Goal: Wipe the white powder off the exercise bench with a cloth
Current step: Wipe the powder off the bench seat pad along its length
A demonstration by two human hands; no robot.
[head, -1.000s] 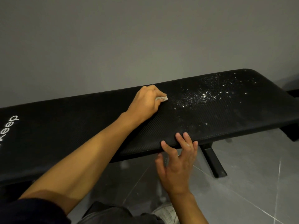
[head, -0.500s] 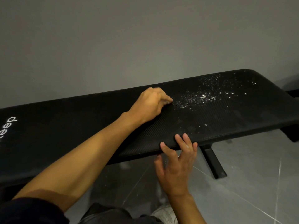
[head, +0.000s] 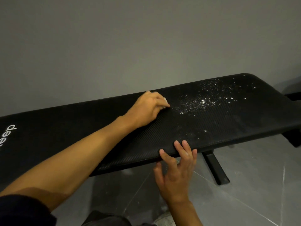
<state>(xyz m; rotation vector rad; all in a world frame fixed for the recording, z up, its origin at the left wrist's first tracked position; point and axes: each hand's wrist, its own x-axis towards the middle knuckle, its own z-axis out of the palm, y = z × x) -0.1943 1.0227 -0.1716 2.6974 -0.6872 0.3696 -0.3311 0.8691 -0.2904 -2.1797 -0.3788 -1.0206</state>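
The black exercise bench [head: 81,124] runs across the frame from the left edge to the upper right, in front of a grey wall [head: 130,46]. The left hand [head: 146,108] rests on the bench top just left of centre, its fingers curled tight around a cloth [head: 165,100], of which only a small white scrap shows at the fingertips. Just to the right of that hand, the white powder [head: 200,101] lies scattered over the pad toward its right end, with a few specks nearer the front edge. The right hand [head: 177,173], at lower centre, has its fingers spread and fairly straight, the tips laid on the bench's near edge, gripping nothing. White lettering [head: 9,129] marks the pad at far left, and a dark bench leg [head: 215,167] stands on the grey tiled floor [head: 252,185] at lower right
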